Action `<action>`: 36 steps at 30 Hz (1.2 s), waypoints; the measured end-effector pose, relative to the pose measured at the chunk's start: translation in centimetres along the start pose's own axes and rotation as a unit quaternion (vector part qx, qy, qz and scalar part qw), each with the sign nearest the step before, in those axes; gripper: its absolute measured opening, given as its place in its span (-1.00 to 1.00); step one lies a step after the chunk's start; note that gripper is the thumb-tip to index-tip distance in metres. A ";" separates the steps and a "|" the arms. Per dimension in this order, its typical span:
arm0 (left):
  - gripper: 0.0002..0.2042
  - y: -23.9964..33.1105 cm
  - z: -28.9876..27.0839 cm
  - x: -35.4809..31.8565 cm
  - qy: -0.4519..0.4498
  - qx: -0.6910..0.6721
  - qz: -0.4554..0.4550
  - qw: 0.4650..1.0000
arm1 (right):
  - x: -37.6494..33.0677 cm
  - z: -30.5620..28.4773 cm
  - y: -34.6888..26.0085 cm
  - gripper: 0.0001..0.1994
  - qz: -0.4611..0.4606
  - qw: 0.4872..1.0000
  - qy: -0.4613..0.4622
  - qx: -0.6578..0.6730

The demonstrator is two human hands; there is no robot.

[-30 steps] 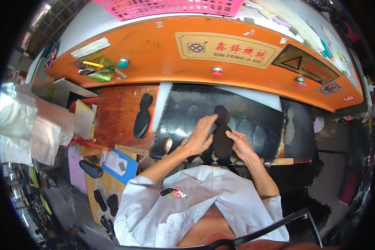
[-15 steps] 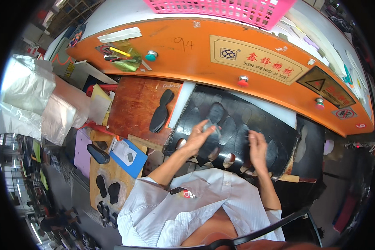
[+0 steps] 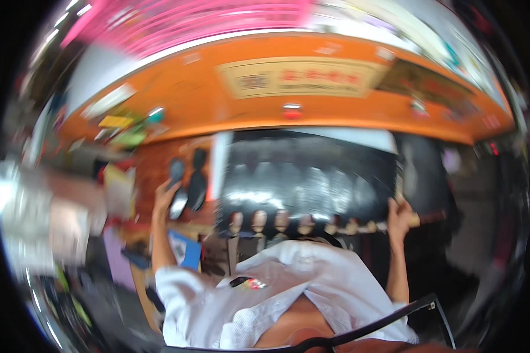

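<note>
Head view, blurred by motion. Left hand [image 3: 164,197] raised at nine o'clock of the black sheet [image 3: 306,179], fingers curled around a dark sole-shaped cut piece [image 3: 178,203]; exact grip hard to resolve in the blur. Two more dark sole-shaped pieces [image 3: 198,176] just beside that hand, toward its three o'clock, lying on the brown wooden table [image 3: 153,167]. Right hand [image 3: 398,213] at the four o'clock corner of the black sheet, fingers closed on the sheet's edge. Black sheet broad, glossy, spread flat at centre, well apart from the left hand's pieces only by a pale strip [image 3: 219,165] along its nine o'clock side. Row of rounded cut-outs [image 3: 282,220] along the sheet's six o'clock edge, pale surface visible through them. Orange machine housing [image 3: 288,106] arching across twelve o'clock, with a pale label plate [image 3: 303,76] and a red button [image 3: 291,109] below it. Pink basket [image 3: 182,20] beyond, at eleven o'clock. White shirt [image 3: 277,288] of the person filling six o'clock; blue object [image 3: 179,250] at eight o'clock, near the left forearm.
</note>
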State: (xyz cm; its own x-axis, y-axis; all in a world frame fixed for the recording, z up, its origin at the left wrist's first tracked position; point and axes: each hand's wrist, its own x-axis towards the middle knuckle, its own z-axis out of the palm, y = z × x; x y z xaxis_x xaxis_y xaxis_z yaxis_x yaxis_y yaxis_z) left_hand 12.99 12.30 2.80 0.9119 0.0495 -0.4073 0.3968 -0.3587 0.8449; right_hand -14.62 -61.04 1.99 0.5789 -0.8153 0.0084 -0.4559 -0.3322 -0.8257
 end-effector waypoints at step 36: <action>-0.24 18.5 54.0 -12.7 -0.312 0.404 0.603 0.613 | 0.5 1.7 1.8 -0.60 0.097 0.854 -0.226 0.459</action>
State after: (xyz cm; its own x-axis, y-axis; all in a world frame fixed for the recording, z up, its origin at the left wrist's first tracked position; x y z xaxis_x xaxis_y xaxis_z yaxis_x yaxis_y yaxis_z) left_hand 3.15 -45.30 4.86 0.1748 -0.9816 0.0774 -0.9377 -0.1419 0.3172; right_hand -14.02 -61.24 -0.43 0.8496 -0.4768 -0.2254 0.0292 0.4693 -0.8826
